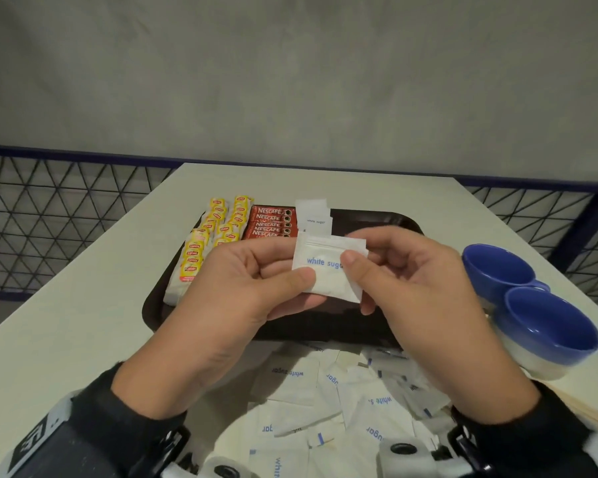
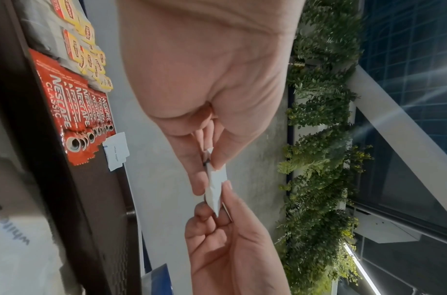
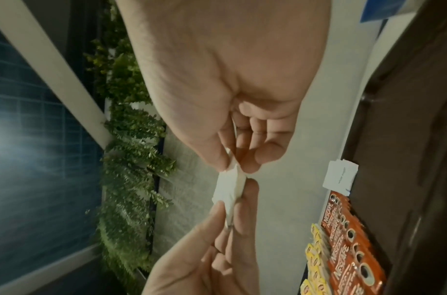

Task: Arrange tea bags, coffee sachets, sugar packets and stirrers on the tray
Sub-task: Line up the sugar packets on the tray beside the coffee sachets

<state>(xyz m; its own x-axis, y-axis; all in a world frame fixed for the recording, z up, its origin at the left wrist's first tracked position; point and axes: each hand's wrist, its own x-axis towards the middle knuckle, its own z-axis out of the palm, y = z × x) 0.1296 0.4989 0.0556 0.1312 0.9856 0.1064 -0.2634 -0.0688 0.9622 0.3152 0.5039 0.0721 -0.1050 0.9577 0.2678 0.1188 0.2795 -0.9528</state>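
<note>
Both hands hold white sugar packets [image 1: 325, 267] above the dark brown tray [image 1: 159, 301]. My left hand [image 1: 256, 281] pinches their left edge between thumb and fingers; my right hand [image 1: 377, 267] pinches the right edge. Edge-on, the packets [image 2: 215, 187] [image 3: 228, 187] look like a thin stack. On the tray lie rows of yellow tea bags [image 1: 214, 232], red coffee sachets [image 1: 271, 224] [image 2: 73, 111] [image 3: 348, 249] and a few white sugar packets [image 1: 313, 215] [image 2: 116, 153] [image 3: 339, 175] beside them. No stirrers are clearly visible.
A heap of loose white sugar packets [image 1: 325, 401] lies in front of the tray near my wrists. Two blue cups [image 1: 525, 298] stand at the right on the white table [image 1: 66, 305]. A wire mesh fence [image 1: 49, 215] runs behind the table.
</note>
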